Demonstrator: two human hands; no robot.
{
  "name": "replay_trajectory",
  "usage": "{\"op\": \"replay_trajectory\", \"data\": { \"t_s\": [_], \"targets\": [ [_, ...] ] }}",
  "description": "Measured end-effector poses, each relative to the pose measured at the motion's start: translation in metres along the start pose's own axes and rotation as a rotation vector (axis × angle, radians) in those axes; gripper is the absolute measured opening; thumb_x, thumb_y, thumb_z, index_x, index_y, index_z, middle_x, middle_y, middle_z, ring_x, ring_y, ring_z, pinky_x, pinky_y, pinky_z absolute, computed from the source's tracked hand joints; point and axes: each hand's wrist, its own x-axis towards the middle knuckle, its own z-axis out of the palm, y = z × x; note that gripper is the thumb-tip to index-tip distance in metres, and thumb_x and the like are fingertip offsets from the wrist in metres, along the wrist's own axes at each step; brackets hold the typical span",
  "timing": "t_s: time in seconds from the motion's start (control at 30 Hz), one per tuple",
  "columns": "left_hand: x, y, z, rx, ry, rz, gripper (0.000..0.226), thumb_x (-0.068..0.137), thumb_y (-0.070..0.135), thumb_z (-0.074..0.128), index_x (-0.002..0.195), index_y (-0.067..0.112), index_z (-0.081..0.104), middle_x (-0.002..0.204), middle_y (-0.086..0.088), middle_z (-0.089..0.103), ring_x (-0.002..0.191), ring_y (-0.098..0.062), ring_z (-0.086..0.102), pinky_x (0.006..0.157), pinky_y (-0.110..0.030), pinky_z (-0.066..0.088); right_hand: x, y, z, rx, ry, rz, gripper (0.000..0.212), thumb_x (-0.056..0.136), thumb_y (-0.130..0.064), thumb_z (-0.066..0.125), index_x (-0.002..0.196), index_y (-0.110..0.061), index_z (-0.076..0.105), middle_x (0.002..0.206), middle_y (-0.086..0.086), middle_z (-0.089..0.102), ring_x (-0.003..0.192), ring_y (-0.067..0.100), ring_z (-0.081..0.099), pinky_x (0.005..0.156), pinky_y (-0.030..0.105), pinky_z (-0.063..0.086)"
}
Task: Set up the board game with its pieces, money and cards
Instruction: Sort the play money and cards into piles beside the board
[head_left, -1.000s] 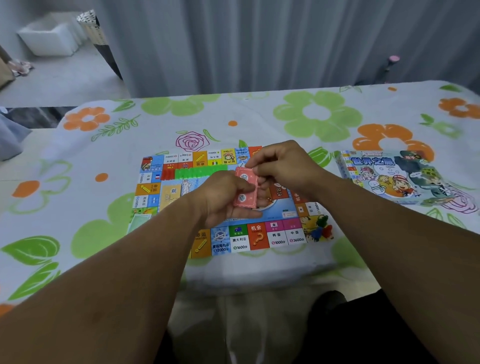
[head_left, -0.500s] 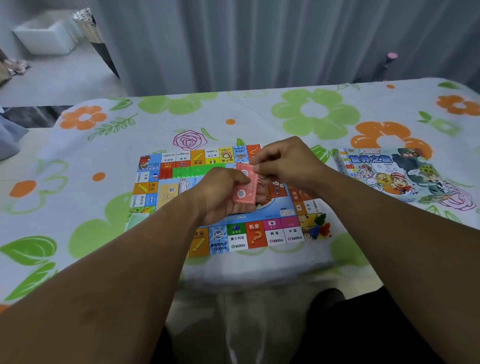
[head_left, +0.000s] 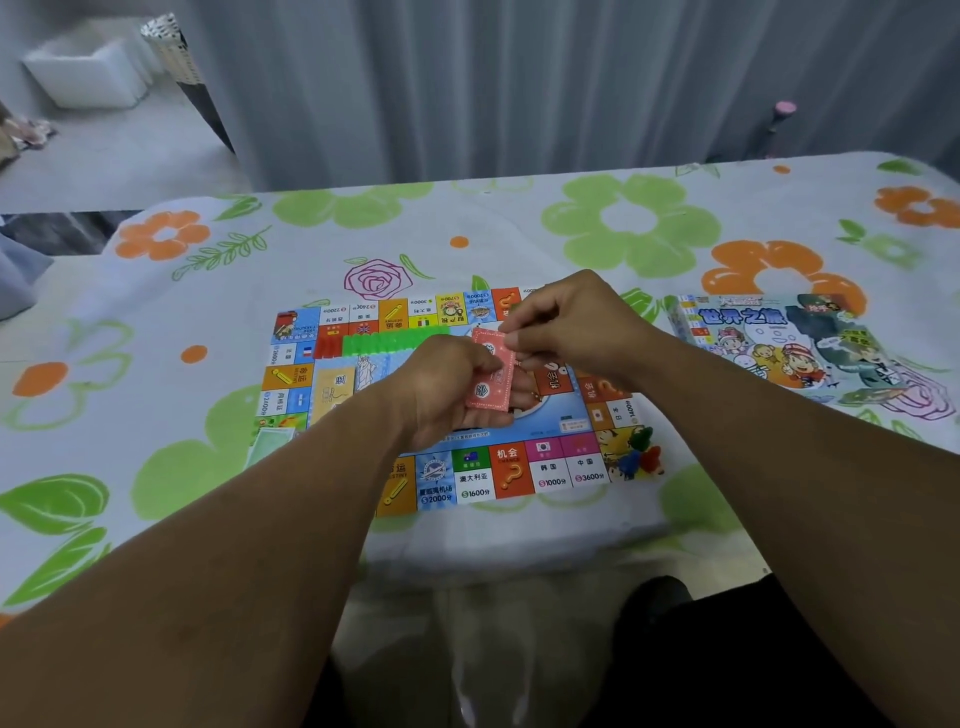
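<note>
A colourful game board (head_left: 332, 382) lies flat on the flowered tablecloth. Above its middle, my left hand (head_left: 441, 389) grips a small stack of pink paper money (head_left: 488, 382). My right hand (head_left: 571, 332) pinches the top edge of that stack with thumb and fingertips. A row of green and red plastic houses (head_left: 384, 343) runs along the board's upper inner part. Several small coloured player pieces (head_left: 636, 454) stand on the board's near right corner. A pale green stack of notes (head_left: 267, 444) lies at the board's left near edge.
The game box (head_left: 779, 343), with cartoon figures on its lid, lies on the table to the right of the board. Grey curtains hang behind the table. The table's near edge (head_left: 519, 551) is just above my lap.
Both hands stay over the board's middle with the pink notes. My right fingers have shifted slightly along the stack's top edge.
</note>
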Motion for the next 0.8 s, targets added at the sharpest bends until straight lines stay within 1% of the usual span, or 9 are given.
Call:
{"op": "replay_trajectory", "data": {
  "t_s": [0.13, 0.2, 0.27, 0.33, 0.43, 0.5, 0.57, 0.67, 0.8],
  "targets": [
    [0.002, -0.001, 0.002, 0.007, 0.006, -0.016, 0.031, 0.101, 0.014, 0.038, 0.11, 0.002, 0.066, 0.098, -0.013, 0.076, 0.085, -0.023, 0.075, 0.058, -0.029, 0.057, 0.0, -0.001, -0.001, -0.004, -0.015, 0.015, 0.008, 0.083, 0.009, 0.074, 0.084, 0.001, 0.076, 0.085, 0.023, 0.072, 0.064, 0.018, 0.071, 0.07, 0.036, 0.064],
    [0.002, -0.001, 0.001, -0.015, -0.03, -0.038, 0.033, 0.102, 0.016, 0.036, 0.112, 0.002, 0.065, 0.1, -0.015, 0.076, 0.09, -0.025, 0.075, 0.065, -0.034, 0.06, 0.0, -0.001, -0.003, -0.003, -0.018, 0.036, 0.008, 0.082, 0.01, 0.073, 0.086, 0.004, 0.075, 0.085, 0.023, 0.072, 0.063, 0.018, 0.07, 0.068, 0.034, 0.063],
    [0.003, -0.001, -0.002, -0.047, -0.068, -0.055, 0.033, 0.103, 0.017, 0.036, 0.119, 0.004, 0.061, 0.105, -0.017, 0.075, 0.098, -0.028, 0.073, 0.076, -0.043, 0.061, 0.0, -0.001, -0.006, 0.01, -0.018, 0.06, 0.008, 0.082, 0.01, 0.073, 0.088, 0.006, 0.075, 0.086, 0.023, 0.073, 0.062, 0.018, 0.07, 0.065, 0.032, 0.062],
    [0.003, -0.001, -0.003, -0.063, -0.043, -0.051, 0.028, 0.102, 0.018, 0.04, 0.124, 0.008, 0.056, 0.107, -0.017, 0.074, 0.098, -0.03, 0.073, 0.078, -0.048, 0.061, 0.0, -0.002, -0.011, 0.04, -0.014, 0.08, 0.008, 0.082, 0.01, 0.074, 0.089, 0.006, 0.075, 0.085, 0.022, 0.073, 0.062, 0.018, 0.07, 0.061, 0.028, 0.06],
    [0.004, 0.001, -0.006, 0.07, 0.085, 0.018, 0.022, 0.1, 0.017, 0.049, 0.117, 0.007, 0.059, 0.101, -0.016, 0.073, 0.082, -0.025, 0.075, 0.063, -0.037, 0.06, 0.001, -0.001, -0.017, 0.057, -0.022, 0.1, 0.007, 0.081, 0.01, 0.074, 0.088, 0.007, 0.075, 0.082, 0.021, 0.073, 0.063, 0.019, 0.071, 0.059, 0.025, 0.059],
    [0.004, 0.002, -0.007, 0.151, 0.104, 0.049, 0.016, 0.1, 0.013, 0.052, 0.108, 0.006, 0.063, 0.098, -0.017, 0.073, 0.076, -0.023, 0.074, 0.058, -0.032, 0.058, 0.001, 0.0, -0.018, 0.045, -0.029, 0.11, 0.006, 0.081, 0.009, 0.074, 0.086, 0.006, 0.075, 0.084, 0.024, 0.073, 0.064, 0.021, 0.071, 0.058, 0.025, 0.059],
    [0.004, 0.002, -0.006, 0.205, 0.099, 0.06, 0.014, 0.1, 0.01, 0.052, 0.104, 0.005, 0.064, 0.099, -0.018, 0.073, 0.076, -0.023, 0.074, 0.058, -0.031, 0.058, 0.0, 0.001, -0.019, 0.038, -0.036, 0.119, 0.006, 0.081, 0.009, 0.075, 0.085, 0.005, 0.075, 0.085, 0.024, 0.073, 0.064, 0.022, 0.072, 0.057, 0.024, 0.058],
    [0.006, 0.001, -0.002, 0.261, 0.083, 0.068, 0.016, 0.103, 0.01, 0.048, 0.109, 0.002, 0.061, 0.103, -0.018, 0.071, 0.078, -0.023, 0.073, 0.059, -0.031, 0.06, 0.001, 0.004, -0.019, 0.043, -0.035, 0.134, 0.007, 0.081, 0.009, 0.074, 0.087, 0.005, 0.076, 0.084, 0.024, 0.073, 0.063, 0.021, 0.072, 0.057, 0.024, 0.058],
    [0.01, 0.0, 0.003, 0.289, 0.115, 0.079, 0.02, 0.102, 0.011, 0.05, 0.115, -0.002, 0.06, 0.109, -0.02, 0.069, 0.084, -0.028, 0.073, 0.07, -0.037, 0.063, 0.002, 0.007, -0.02, 0.058, -0.013, 0.152, 0.007, 0.081, 0.01, 0.074, 0.084, 0.003, 0.076, 0.084, 0.024, 0.073, 0.062, 0.021, 0.072, 0.058, 0.025, 0.058]
  ]
}}
